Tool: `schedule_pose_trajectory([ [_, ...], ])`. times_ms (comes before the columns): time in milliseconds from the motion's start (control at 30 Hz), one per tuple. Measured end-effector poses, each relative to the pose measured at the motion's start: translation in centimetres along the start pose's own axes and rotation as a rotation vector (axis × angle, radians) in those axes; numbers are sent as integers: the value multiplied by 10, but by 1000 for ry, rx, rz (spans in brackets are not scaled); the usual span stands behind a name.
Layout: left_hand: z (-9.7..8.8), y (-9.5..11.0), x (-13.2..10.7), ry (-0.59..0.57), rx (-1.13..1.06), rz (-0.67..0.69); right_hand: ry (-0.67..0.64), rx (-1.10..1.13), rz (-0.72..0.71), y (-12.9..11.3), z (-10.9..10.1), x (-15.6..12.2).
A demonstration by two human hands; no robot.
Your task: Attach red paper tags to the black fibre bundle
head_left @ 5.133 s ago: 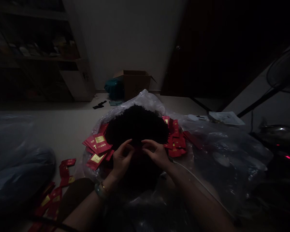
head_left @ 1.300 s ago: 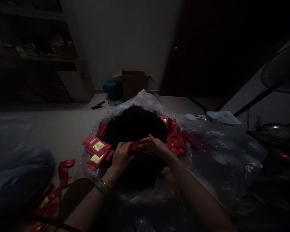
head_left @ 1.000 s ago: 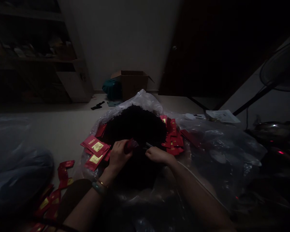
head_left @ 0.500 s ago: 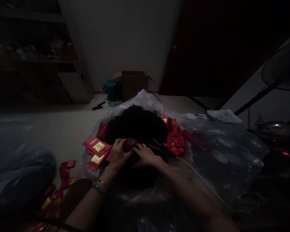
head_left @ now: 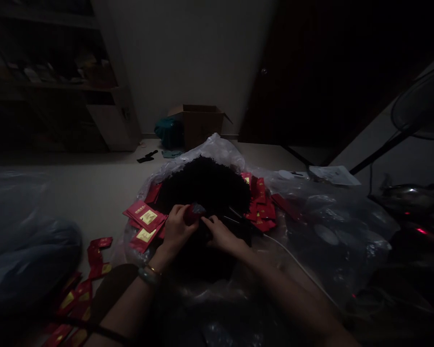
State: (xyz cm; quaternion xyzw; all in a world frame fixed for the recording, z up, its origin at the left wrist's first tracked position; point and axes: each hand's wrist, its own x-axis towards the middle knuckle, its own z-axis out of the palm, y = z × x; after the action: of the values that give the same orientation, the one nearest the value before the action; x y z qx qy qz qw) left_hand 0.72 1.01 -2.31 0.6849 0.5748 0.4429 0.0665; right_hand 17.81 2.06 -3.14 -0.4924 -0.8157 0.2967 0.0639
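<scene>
In the dim room a heap of dark loose stuff [head_left: 206, 185] lies on a clear plastic sheet [head_left: 217, 149]. My left hand [head_left: 175, 231], with a bangle on the wrist, is closed round a small red packet [head_left: 193, 213] held open end up at the near edge of the heap. My right hand [head_left: 220, 235] rests on the heap just right of the packet, fingers curled and pinched; what they hold is too dark to name. Thin sticks [head_left: 235, 217] lie on the heap beside it.
Red packets with gold labels lie in piles left [head_left: 144, 224] and right [head_left: 262, 207] of the heap, more on the floor [head_left: 94, 255]. A cardboard box [head_left: 198, 123], a shelf unit [head_left: 58, 82], a fan [head_left: 419, 106] and a white cable [head_left: 292, 260] are around.
My right hand dropped from the packet's mouth onto the heap and slid back close beside the packet. My left hand keeps hold of the red packet in nearly the same spot.
</scene>
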Motion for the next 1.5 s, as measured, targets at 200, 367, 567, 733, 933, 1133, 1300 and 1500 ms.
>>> schedule_pose_trajectory([
  [200, -4, 1, 2, -2, -2, 0, -40, -105, -105, -14, 0, 16],
  [367, -2, 0, 2, -1, -4, -4, 12, -76, -188, -8, 1, 16],
  [567, 2, 2, 0, -21, 25, -9, 113, 169, -94, 12, -36, 5],
  [733, 5, 5, -3, -45, 7, 16, 246, 409, -83, 0, -84, -1],
  [933, 7, 3, -4, -61, -4, 12, 248, 345, -215, -42, -99, 9],
  [1133, 8, 2, -3, -41, -12, 4, 302, 223, -249, -51, -86, 18],
  [1300, 8, 2, -3, -49, -9, -1, 388, 177, -238, -49, -81, 15],
  [1500, 8, 2, -3, -51, -20, 2, 366, 167, -192, -52, -76, 14],
])
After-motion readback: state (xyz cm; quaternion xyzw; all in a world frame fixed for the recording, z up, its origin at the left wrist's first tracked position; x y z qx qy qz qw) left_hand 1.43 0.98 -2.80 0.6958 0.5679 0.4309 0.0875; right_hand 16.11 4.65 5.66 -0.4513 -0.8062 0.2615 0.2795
